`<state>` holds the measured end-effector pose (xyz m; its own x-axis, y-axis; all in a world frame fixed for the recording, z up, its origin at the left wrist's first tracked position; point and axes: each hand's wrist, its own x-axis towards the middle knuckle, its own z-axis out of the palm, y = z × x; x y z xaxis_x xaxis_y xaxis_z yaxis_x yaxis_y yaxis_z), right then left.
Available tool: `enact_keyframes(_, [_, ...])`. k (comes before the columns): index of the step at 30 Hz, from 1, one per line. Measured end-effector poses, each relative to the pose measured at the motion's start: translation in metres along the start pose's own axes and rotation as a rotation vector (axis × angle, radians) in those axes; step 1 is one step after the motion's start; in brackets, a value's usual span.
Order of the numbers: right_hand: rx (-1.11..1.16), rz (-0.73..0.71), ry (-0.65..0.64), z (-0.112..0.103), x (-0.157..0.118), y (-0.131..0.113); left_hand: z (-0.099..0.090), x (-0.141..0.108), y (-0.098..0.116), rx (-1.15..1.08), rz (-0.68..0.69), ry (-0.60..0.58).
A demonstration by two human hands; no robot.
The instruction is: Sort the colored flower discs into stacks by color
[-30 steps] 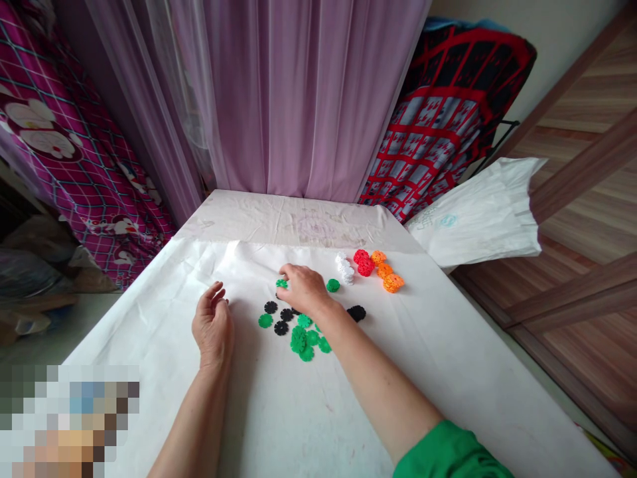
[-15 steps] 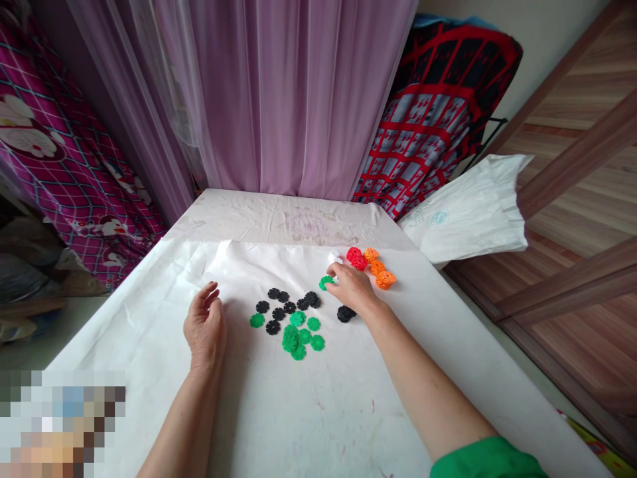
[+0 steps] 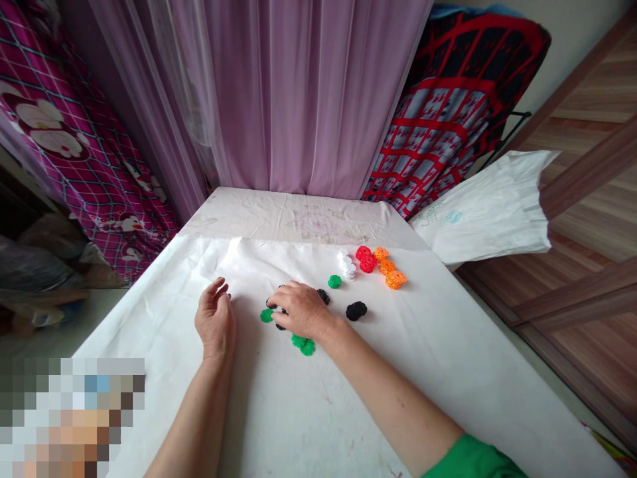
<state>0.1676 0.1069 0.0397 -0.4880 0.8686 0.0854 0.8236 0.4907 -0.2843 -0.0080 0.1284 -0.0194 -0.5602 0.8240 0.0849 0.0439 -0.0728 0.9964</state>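
Note:
My right hand (image 3: 301, 309) is over the loose discs at the middle of the table, thumb and fingers apart around the left end of the group, by a green disc (image 3: 267, 315). It hides many black and green discs beneath. Other green discs (image 3: 307, 346) show below it. My left hand (image 3: 215, 322) rests at the left, fingers loosely curled and apart, holding nothing. Right of the right hand lies a black pile (image 3: 356, 311). Farther back are a small green pile (image 3: 334, 282), white discs (image 3: 347, 265), red discs (image 3: 366, 259) and orange discs (image 3: 395, 279).
A white cloth covers the table (image 3: 318, 411). A white bag (image 3: 488, 209) stands at the back right edge. Purple curtains (image 3: 298, 99) hang behind the table, and a red patterned cloth (image 3: 438, 113) hangs at the back right.
My right hand has moved left and nearer, from the green pile by the white discs to the loose discs. My left hand keeps its pose. The view has shifted slightly.

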Motion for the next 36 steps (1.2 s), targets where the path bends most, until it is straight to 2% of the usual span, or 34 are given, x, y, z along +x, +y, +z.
enact_keyframes(4, [-0.074,-0.095,-0.092,0.009,0.01,-0.01,-0.001,0.001,-0.003,0.023,0.017,-0.014])
enact_keyframes(9, [-0.094,-0.071,-0.108,0.015,0.013,-0.01,0.001,-0.002,-0.003,0.106,0.071,-0.062])
enact_keyframes(12, [-0.035,-0.026,-0.09,0.011,0.01,-0.01,0.001,-0.002,-0.002,0.121,0.082,-0.076])
enact_keyframes(15, [0.055,0.076,-0.011,-0.006,-0.001,0.006,0.0,-0.003,-0.002,0.128,0.083,-0.078])
enact_keyframes(19, [0.048,0.377,0.164,-0.032,-0.024,0.056,0.0,-0.002,-0.004,0.139,0.095,-0.101])
enact_keyframes(21, [0.01,0.475,0.193,-0.04,-0.035,0.081,0.0,-0.002,-0.004,0.153,0.096,-0.1])
enact_keyframes(24, [-0.02,0.519,0.19,-0.043,-0.045,0.103,0.0,-0.002,-0.002,0.172,0.099,-0.102])
enact_keyframes(28, [-0.018,0.532,0.169,-0.039,-0.045,0.109,-0.001,-0.003,0.0,0.187,0.116,-0.114])
enact_keyframes(31, [0.025,0.539,0.198,-0.037,-0.045,0.11,-0.001,-0.003,0.0,0.196,0.112,-0.108])
enact_keyframes(36, [0.085,0.533,0.373,-0.032,-0.058,0.102,0.0,-0.002,-0.004,0.172,0.125,-0.11])
